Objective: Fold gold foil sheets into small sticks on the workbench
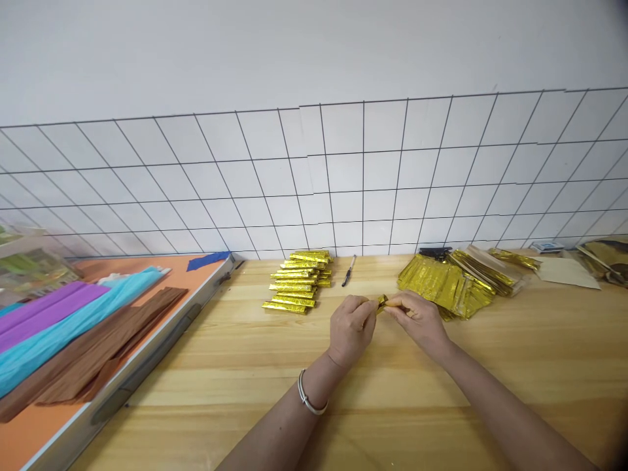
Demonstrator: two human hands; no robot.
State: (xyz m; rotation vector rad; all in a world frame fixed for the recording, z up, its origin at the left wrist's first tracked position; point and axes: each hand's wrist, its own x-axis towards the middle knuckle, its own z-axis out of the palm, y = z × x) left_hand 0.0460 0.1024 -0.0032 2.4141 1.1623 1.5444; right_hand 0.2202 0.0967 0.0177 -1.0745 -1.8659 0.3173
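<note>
A small gold foil piece (381, 303) was held between the left hand (351, 329) and the right hand (417, 322), above the bare middle of the worktop (235, 373). The right fingers pinched one end, thumb against forefinger; the left fingers were curled tightly at the other (how much foil they hid, I could not tell). The foil looked thin and crinkled, so an uneven pull between the two grips could have torn it or set a crease askew. Too light a pinch might have let the slick film slip and spring open. The narrow gold strips (292, 288) at the left lay overlapping with no visible tie, so a knock from the left wrist, with its bangle (305, 400), could have scattered them. The heap of gold sheets (432, 281) sat just beyond the right hand, and a careless sweep could have disturbed it.
</note>
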